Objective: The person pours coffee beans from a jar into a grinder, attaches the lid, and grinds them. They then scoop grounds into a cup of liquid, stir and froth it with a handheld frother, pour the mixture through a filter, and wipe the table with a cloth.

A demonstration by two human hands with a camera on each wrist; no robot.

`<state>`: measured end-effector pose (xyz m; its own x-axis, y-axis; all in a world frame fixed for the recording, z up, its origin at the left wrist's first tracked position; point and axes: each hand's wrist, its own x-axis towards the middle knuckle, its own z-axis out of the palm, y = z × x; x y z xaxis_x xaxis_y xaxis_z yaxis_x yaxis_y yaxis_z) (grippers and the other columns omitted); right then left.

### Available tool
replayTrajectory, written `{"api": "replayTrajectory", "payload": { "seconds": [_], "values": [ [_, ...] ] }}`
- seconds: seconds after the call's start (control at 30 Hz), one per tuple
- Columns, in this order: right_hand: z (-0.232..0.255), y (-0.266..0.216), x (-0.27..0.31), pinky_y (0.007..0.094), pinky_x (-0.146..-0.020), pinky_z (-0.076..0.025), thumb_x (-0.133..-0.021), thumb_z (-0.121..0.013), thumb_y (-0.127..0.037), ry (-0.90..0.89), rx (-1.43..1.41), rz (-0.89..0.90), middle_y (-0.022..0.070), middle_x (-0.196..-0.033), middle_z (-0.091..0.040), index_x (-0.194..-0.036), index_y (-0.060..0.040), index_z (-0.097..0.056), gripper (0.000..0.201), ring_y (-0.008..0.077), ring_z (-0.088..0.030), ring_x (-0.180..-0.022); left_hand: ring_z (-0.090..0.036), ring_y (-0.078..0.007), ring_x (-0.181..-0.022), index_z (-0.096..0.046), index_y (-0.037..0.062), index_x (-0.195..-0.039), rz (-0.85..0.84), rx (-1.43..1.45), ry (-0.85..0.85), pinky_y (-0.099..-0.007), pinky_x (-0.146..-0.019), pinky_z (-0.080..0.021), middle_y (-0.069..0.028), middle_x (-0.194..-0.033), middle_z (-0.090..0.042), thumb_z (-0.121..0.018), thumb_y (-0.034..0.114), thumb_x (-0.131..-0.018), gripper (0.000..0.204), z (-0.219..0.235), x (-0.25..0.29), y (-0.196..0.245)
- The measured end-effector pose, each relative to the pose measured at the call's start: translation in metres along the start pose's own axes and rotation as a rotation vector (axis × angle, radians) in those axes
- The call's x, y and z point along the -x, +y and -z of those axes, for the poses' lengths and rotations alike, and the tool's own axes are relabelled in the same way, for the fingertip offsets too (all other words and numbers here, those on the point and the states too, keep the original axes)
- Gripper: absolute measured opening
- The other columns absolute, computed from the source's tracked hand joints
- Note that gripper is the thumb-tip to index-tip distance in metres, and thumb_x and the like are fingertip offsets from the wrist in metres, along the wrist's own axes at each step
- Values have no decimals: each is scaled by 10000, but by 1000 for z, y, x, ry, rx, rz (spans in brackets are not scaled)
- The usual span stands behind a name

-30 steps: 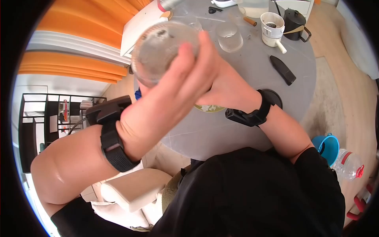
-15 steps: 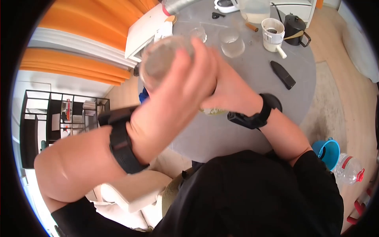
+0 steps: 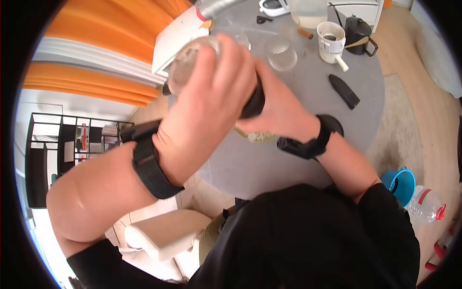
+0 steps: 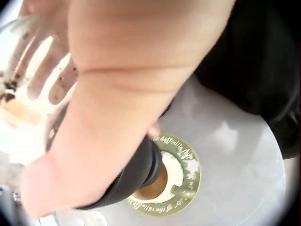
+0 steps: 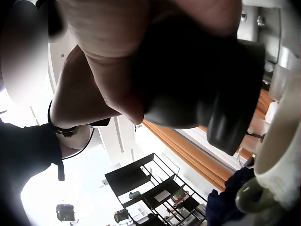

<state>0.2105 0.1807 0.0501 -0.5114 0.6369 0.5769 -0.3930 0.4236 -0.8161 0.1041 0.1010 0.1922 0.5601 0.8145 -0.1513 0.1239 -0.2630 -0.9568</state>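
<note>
My left hand (image 3: 209, 94) grips a clear jar (image 3: 183, 70), its fingers wrapped over the side, dark specks showing inside. The jar's black top (image 3: 255, 102) points down and right. My right hand (image 3: 284, 108) holds this black part from the far side, largely hidden behind my left hand. In the left wrist view, the black end hangs over a cream cup (image 4: 175, 172) with brown liquid in it, on a green saucer (image 4: 164, 211) with white lettering. The right wrist view shows the cup's green handle (image 5: 249, 194) close below the black end.
On the round grey table (image 3: 231, 168) stand a drinking glass (image 3: 281, 54), a white pot with a handle (image 3: 331, 43) and a black kettle-like pot (image 3: 357, 33). A long black object (image 3: 344, 91) lies to the right. On the floor are a blue bucket (image 3: 403, 185) and a plastic bottle (image 3: 426, 206).
My left hand has turned on the jar, and its fingers reach further over it. The black top now shows between my hands. My right hand has stayed in nearly the same place.
</note>
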Motion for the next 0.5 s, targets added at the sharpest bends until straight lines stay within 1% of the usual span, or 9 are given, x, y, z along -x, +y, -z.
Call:
{"api": "replayTrajectory", "payload": {
  "seconds": [0.03, 0.07, 0.13, 0.23, 0.27, 0.33, 0.4, 0.47, 0.5],
  "values": [
    [-1, -5, 3, 399, -1083, -405, -662, -838, -101, 10, -44, -106, 165, -1342, -513, -1386, -34, -428, 834, 332, -501, -1279, -487, -334, -1246, -572, 15, -1232, 4, -51, -25, -420, -1023, -435, -118, -1288, -513, -628, 174, -790, 473, 5, 2, 3],
    [2, -3, 1, 399, -1083, -405, -662, -838, -101, 14, -34, -94, 165, -1342, -513, -1386, -34, -428, 834, 332, -501, -1279, -487, -334, -1246, -572, 15, -1232, 11, -62, -15, -420, -1023, -435, -118, -1288, -513, -628, 174, -790, 473, 6, -1, 3],
    [-1, 4, 4, 402, -1066, -420, -654, -852, -114, -1, 36, 91, 168, -1324, -528, -1377, -31, -430, 841, 348, -520, -1254, -482, -330, -1245, -569, 13, -1233, 3, -25, 23, -428, -1027, -435, -120, -1290, -511, -631, 181, -785, 482, 11, -2, 4],
    [-6, 10, 2, 396, -1048, -437, -653, -859, -122, 37, 212, 187, 173, -1303, -539, -1368, -25, -434, 838, 358, -544, -1218, -486, -330, -1243, -565, 22, -1244, -7, -45, 10, -424, -1026, -434, -116, -1289, -512, -629, 186, -789, 488, 6, 0, 2],
    [-4, 9, 0, 396, -1048, -437, -653, -859, -122, 40, 213, 186, 173, -1303, -539, -1368, -25, -434, 838, 358, -544, -1218, -486, -330, -1245, -562, 25, -1250, -6, 3, 41, -418, -1027, -433, -115, -1290, -513, -630, 188, -790, 493, 5, 2, 2],
    [-3, 2, 5, 396, -1040, -446, -657, -857, -122, 33, 77, 8, 176, -1294, -545, -1378, -18, -424, 848, 362, -554, -1203, -486, -326, -1252, -557, 28, -1259, 22, 18, -47, -412, -1037, -431, -109, -1295, -514, -626, 188, -791, 499, 6, 4, 2],
    [3, 3, -3, 401, -1038, -444, -662, -853, -114, 13, 130, 73, 185, -1292, -543, -1390, -17, -407, 859, 361, -553, -1206, -493, -316, -1247, -553, 34, -1266, -28, -78, 56, -403, -1037, -442, -100, -1291, -516, -637, 179, -781, 513, 10, 5, 5],
    [-6, 3, 6, 406, -1023, -454, -661, -856, -111, -17, 105, 17, 185, -1285, -545, -1395, -25, -394, 871, 359, -561, -1201, -515, -308, -1218, -566, 48, -1249, -11, 24, 36, -389, -1013, -466, -86, -1276, -522, -654, 156, -764, 505, 9, 6, 3],
    [-6, 7, 3, 404, -1005, -466, -659, -857, -105, 17, 188, 152, 178, -1268, -547, -1384, -30, -390, 866, 354, -571, -1187, -523, -309, -1212, -571, 60, -1240, 20, 66, 28, -386, -1004, -475, -81, -1274, -525, -659, 143, -758, 497, 9, 6, 1]
  ]
}}
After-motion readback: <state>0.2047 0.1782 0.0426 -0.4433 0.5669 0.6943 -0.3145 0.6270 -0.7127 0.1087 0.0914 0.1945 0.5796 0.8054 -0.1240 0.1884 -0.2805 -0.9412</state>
